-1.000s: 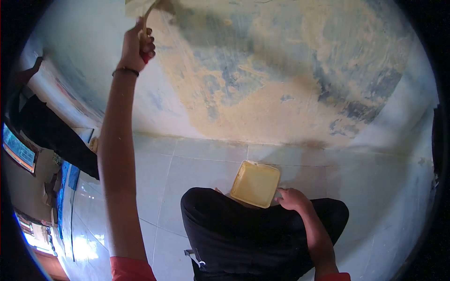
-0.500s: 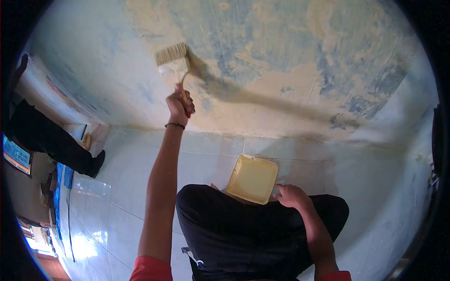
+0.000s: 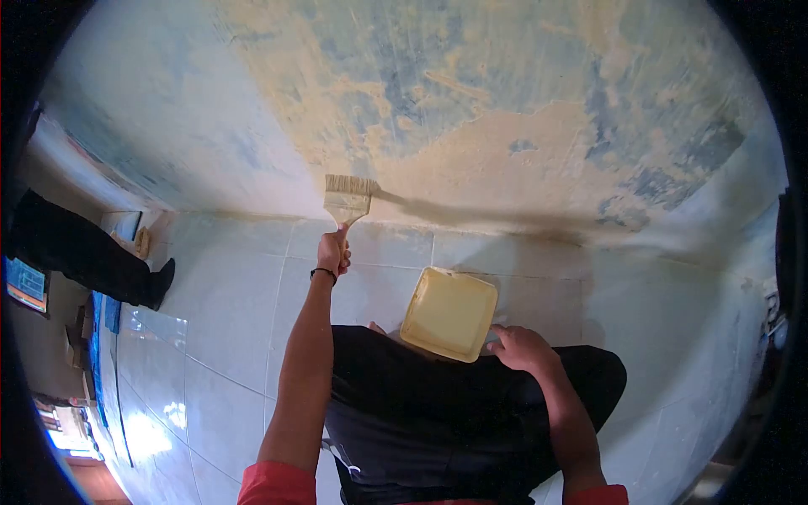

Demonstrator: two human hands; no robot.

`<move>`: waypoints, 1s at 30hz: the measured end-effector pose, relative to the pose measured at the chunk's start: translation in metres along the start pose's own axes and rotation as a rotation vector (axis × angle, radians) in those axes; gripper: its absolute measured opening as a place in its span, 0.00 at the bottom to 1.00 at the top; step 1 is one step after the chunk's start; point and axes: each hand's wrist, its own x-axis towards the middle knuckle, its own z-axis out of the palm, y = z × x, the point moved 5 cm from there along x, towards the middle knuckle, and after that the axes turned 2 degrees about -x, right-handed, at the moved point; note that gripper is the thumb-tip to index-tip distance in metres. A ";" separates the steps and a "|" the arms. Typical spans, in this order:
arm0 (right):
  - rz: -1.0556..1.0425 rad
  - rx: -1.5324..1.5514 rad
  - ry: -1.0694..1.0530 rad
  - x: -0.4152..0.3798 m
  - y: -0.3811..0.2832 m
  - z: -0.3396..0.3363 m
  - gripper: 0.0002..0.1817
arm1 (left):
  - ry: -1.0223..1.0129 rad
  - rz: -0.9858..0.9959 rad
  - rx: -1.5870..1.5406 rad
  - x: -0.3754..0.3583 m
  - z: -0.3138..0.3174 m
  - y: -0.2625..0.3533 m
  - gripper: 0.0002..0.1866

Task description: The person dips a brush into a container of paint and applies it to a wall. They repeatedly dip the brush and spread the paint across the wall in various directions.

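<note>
My left hand (image 3: 335, 252) is closed around the handle of a wide paintbrush (image 3: 348, 204). The brush points up, its pale bristles against the lower part of the wall (image 3: 505, 181), close to where it meets the floor. Beige coating covers parts of the wall, with blue-grey patches showing through. In front of my crossed legs sits a square yellow tray (image 3: 450, 313) with cream-coloured contents. My right hand (image 3: 522, 348) rests by my knee, thumb and index finger at the tray's right edge; its other fingers are curled and partly hidden.
Pale glossy tiles (image 3: 227, 303) make up the floor. At the left, another person's dark-trousered leg (image 3: 93, 252) and shoe stand near the wall. Blue material (image 3: 101, 353) lies along the far left. The wall casts a corner at the right.
My left hand has brought the brush down the wall and a little to the right, toward the floor edge. My right hand stays at the tray. The view has shifted slightly.
</note>
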 end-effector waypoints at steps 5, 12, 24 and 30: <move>-0.053 -0.011 0.062 0.002 0.001 0.001 0.24 | 0.060 -0.090 0.276 0.005 -0.015 -0.022 0.27; 0.009 0.011 0.025 -0.003 0.004 -0.004 0.25 | 0.017 -0.307 0.294 0.039 -0.032 -0.058 0.27; -0.026 -0.029 0.038 0.003 0.007 0.004 0.26 | 0.031 -0.199 0.075 0.023 -0.032 -0.028 0.24; -0.025 -0.025 0.032 -0.002 0.003 -0.004 0.26 | 0.086 -0.051 0.032 -0.006 -0.037 0.007 0.23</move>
